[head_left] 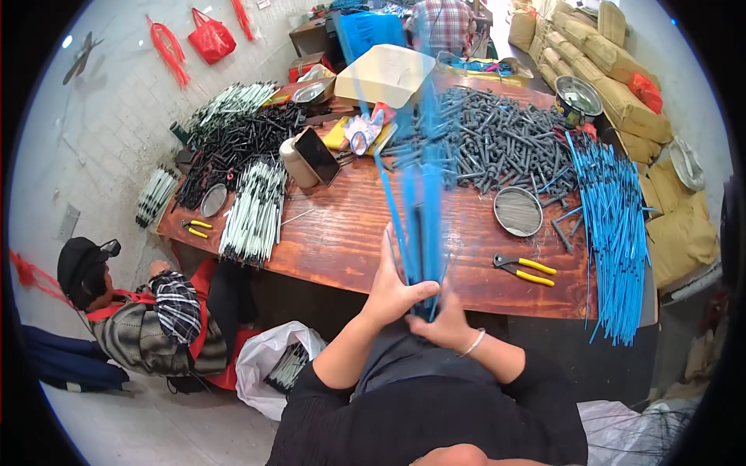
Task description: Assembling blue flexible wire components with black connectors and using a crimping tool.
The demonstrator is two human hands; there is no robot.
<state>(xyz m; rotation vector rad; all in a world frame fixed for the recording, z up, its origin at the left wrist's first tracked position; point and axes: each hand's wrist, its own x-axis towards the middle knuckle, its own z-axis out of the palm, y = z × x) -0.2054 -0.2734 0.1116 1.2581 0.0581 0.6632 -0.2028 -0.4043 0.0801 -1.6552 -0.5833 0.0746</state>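
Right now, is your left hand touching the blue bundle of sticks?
Touching. The head view shows the left hand wrapped around the lower part of the blue bundle, its thumb lying across the front.

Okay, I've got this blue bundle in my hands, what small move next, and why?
Probably draw the outlying blue strip in with your left hand: it leans away from the bundle on the left, where that hand grips, while your right hand is down at the lower end.
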